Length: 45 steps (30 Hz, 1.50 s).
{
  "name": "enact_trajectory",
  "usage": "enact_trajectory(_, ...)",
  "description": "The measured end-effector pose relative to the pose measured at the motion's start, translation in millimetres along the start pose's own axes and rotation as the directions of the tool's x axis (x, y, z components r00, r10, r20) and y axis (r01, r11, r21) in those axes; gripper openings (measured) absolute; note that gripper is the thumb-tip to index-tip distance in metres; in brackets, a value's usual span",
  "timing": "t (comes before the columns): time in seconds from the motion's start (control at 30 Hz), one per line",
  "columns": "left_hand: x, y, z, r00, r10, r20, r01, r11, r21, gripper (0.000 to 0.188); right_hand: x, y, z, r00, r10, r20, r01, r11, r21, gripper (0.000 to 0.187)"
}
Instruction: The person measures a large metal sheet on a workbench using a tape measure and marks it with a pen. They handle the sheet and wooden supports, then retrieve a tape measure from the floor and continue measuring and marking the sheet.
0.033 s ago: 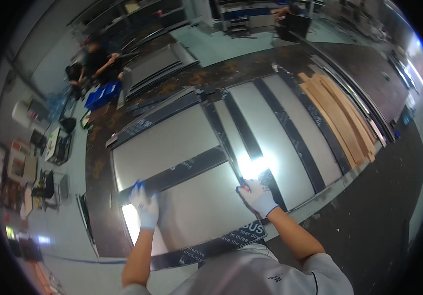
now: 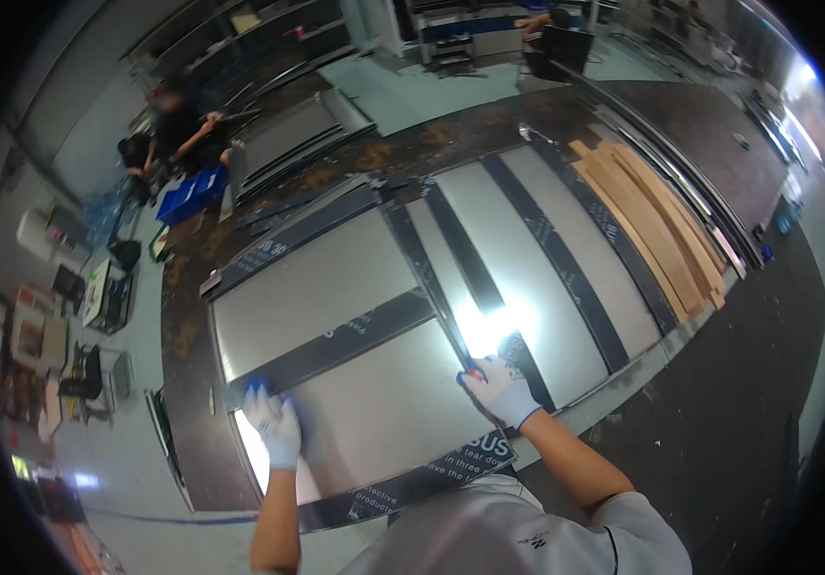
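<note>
A flat metallic panel [image 2: 388, 379], with dark film strips round its edges and across its middle, lies in front of me. My left hand [image 2: 275, 428], in a white glove with blue fingertips, rests with fingers stretched near the panel's left edge, by the end of the dark middle strip [image 2: 336, 340]. At the right edge, my gloved right hand [image 2: 502, 391] is closed round a small red and dark tool [image 2: 476, 375]. Most of that tool is hidden by the fingers, so its kind cannot be told.
A second panel with dark strips [image 2: 566, 287] adjoins on the right, reflecting a bright glare. Beyond it lie wooden slats [image 2: 642, 225] and long metal profiles. Blue bins [image 2: 192, 195] stand at the far left of the dark table [image 2: 192, 335], near people at work.
My left hand has slid slightly toward me along the panel's left edge. My right hand keeps its hold at the right edge. The whole view has shifted a little.
</note>
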<state>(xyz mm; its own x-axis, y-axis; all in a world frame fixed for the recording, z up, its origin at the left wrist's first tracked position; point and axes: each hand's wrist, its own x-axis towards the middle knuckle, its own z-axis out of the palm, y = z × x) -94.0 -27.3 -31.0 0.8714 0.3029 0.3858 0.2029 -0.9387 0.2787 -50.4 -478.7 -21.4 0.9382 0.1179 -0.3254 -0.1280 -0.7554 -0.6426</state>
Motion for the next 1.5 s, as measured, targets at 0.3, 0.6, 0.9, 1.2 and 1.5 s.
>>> enact_trajectory(0.3,-203.8,-110.6,-100.7,0.699,-0.698,0.156,0.715,0.681,-0.155,0.051,-33.5,6.1,27.0,0.955,-0.126,-0.270,0.107,0.991,-0.084,0.031)
enact_trajectory(0.6,-182.5,-81.7,-93.9,0.760,-0.648,-0.052,0.646,0.761,-0.054,0.044,-35.0,12.2,26.6,0.979,-0.050,-0.198,0.035,0.996,-0.079,0.034)
enact_trajectory(0.9,-184.9,-61.4,-99.0,0.752,-0.634,-0.177,0.617,0.773,-0.146,0.037,-141.2,-15.8,-14.0,0.899,-0.165,-0.405,0.182,0.983,0.005,0.018)
enact_trajectory(1.2,-179.6,152.2,-51.8,0.966,-0.087,0.245,0.068,0.994,0.084,0.064,-234.1,-166.0,-107.6,-0.085,-0.989,-0.122,0.881,-0.131,0.455,0.033)
enact_trajectory(1.5,-184.2,178.8,-30.3,0.990,-0.103,0.091,0.104,0.995,-0.001,0.050,-223.9,-127.2,-168.2,-0.062,-0.998,-0.010,0.881,-0.060,0.470,0.036)
